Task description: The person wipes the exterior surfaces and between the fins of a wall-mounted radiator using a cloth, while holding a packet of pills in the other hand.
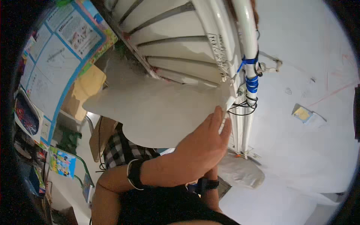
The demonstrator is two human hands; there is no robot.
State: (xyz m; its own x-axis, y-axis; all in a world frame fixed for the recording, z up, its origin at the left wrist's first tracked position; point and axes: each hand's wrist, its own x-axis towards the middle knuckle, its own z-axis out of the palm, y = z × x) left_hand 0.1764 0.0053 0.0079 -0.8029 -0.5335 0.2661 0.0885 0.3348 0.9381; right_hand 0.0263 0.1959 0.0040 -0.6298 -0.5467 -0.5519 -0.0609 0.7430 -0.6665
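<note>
My left hand (202, 144) reaches across the middle, with a dark band and a pale bracelet at its wrist. Its fingers are closed on a narrow white strip (224, 122) beside the white metal posts (245, 45). A large, smooth pale sheet (161, 112) with a rounded lower edge spreads left from there; whether the strip belongs to it I cannot tell. Blue cord (252, 84) and thin black wire (243, 108) wrap the posts just above my fingers. My right hand is hidden behind the left one; only its forearm (212, 197) and a black wristband (208, 183) show.
Slatted white rails (176, 39) run across the top. At left are a blue-bordered board (58, 63), a yellow-tan piece (90, 88) and a colourful booklet (62, 162). Checked cloth (131, 152) lies below the sheet. A small yellow-and-blue item (303, 114) is on the white wall (300, 150).
</note>
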